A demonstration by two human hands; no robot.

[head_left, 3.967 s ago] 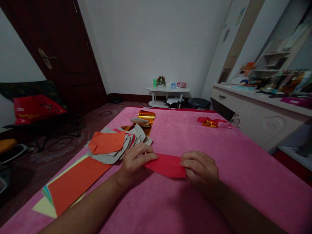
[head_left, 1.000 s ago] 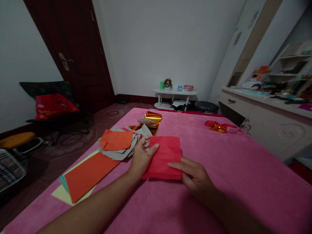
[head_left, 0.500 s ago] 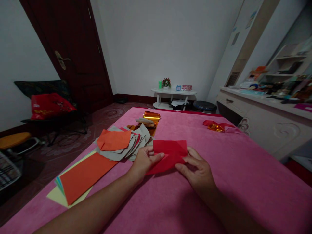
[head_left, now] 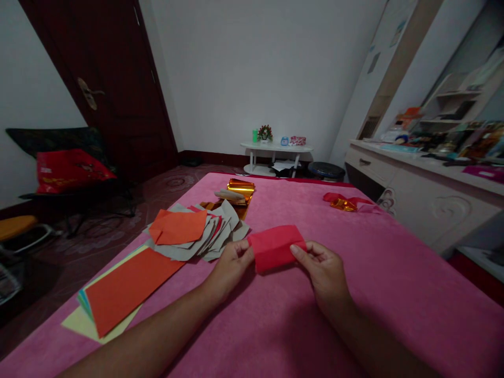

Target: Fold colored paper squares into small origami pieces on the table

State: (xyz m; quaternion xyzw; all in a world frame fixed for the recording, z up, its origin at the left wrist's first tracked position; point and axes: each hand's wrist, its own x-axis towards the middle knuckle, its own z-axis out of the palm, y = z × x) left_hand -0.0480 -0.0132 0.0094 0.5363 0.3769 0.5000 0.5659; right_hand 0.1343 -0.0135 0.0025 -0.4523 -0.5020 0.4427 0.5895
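Observation:
A red sheet of paper point(head_left: 276, 249), roughly rectangular, is held up above the pink cloth point(head_left: 252, 325). My left hand point(head_left: 233, 264) pinches its left edge between thumb and fingers. At the right edge my right hand point(head_left: 323, 268) grips it, the thumb lying on the front face. Left of my left hand lies a messy pile of grey paper pieces point(head_left: 232, 223) with an orange piece point(head_left: 179, 227) on top. A longer orange sheet point(head_left: 129, 289) rests over yellow and blue-green sheets nearer to me.
Gold foil point(head_left: 241, 188) lies behind the grey pile. Red and gold scraps point(head_left: 344, 204) are at the back right of the cloth. A white side table point(head_left: 276, 146) stands by the wall, and a cluttered dresser point(head_left: 417, 170) is at the right.
The red paper, earlier with a folded upper band and a wider lower part, now shows as one smaller rectangle, slightly tilted. Both hands have shifted to its side edges. The view has turned slightly right.

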